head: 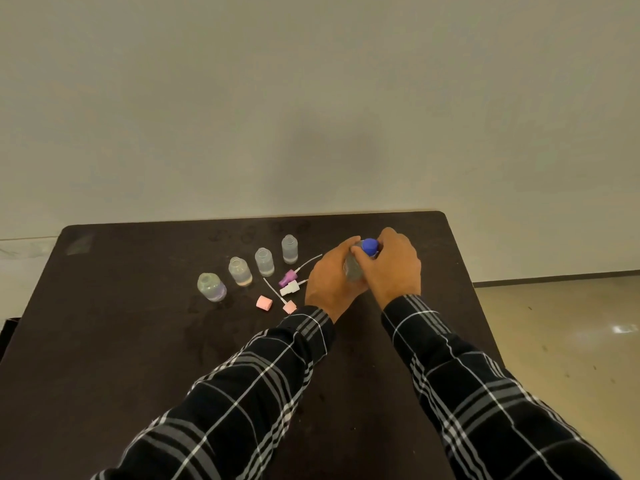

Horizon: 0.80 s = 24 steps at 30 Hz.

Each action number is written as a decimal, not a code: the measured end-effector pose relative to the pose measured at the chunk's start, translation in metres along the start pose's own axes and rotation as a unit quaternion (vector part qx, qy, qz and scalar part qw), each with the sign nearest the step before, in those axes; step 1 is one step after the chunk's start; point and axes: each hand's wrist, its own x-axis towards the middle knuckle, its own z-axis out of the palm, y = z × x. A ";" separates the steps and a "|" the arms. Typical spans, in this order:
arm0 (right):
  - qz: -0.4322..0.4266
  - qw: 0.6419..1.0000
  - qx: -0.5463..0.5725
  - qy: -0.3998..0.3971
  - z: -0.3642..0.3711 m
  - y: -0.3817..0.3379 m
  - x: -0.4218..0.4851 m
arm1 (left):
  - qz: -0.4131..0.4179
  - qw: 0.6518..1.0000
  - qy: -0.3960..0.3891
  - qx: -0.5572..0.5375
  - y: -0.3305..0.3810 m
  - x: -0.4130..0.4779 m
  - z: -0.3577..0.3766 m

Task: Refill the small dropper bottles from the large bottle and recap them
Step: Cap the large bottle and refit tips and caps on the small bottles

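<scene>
Several small clear dropper bottles stand uncapped in a diagonal row on the dark table (138, 341): the nearest (211, 287), then one (239, 271), another (264, 261) and the farthest (290, 249). Loose caps with dip tubes lie beside them: a purple one (286, 278), a white one (289, 289), a pink one (289, 308) and a pink cap (264, 303). My left hand (329, 284) grips the body of the large clear bottle (353, 270). My right hand (391, 266) curls round its blue cap (370, 247).
The table's far edge runs just behind the bottles, against a plain wall. Its right edge drops to a light floor (561, 341). My two plaid sleeves cross the near half of the table.
</scene>
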 end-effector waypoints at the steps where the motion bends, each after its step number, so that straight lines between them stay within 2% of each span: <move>1: 0.005 1.000 0.012 0.001 0.002 0.002 -0.001 | -0.019 1.000 -0.011 0.007 -0.002 0.006 -0.003; 2: 0.010 1.000 0.028 -0.002 0.003 0.005 -0.001 | -0.043 0.998 -0.041 -0.008 -0.008 0.008 -0.002; 3: 0.016 0.999 0.044 -0.005 0.003 0.008 0.000 | -0.123 0.991 -0.055 0.013 -0.013 0.015 -0.002; 5: 0.026 0.997 0.065 -0.009 0.004 0.011 0.004 | -0.157 0.982 -0.089 0.049 -0.020 0.035 0.006; 6: 0.026 0.997 0.071 -0.008 0.003 0.011 0.008 | -0.126 0.988 -0.066 0.066 -0.021 0.035 0.005; 7: 0.022 0.997 0.076 -0.005 0.003 0.011 0.013 | -0.105 0.992 -0.005 0.071 -0.009 0.032 0.006; 8: 0.018 0.996 0.083 -0.001 0.003 0.010 0.018 | -0.050 0.997 0.020 0.063 0.002 0.032 0.007; 10: 0.009 0.995 0.102 0.008 0.001 0.010 0.029 | 0.038 0.998 0.059 0.006 0.005 0.031 0.005; 11: 0.004 0.994 0.110 0.011 0.000 0.010 0.035 | 0.053 0.997 0.062 -0.004 0.008 0.038 0.002; 15: -0.027 0.994 0.107 0.008 -0.004 0.020 0.060 | 0.038 0.999 0.035 -0.015 0.022 0.074 0.006; 24: -0.019 0.990 0.143 -0.007 0.001 0.029 0.102 | 0.043 0.996 0.060 -0.041 0.026 0.112 0.015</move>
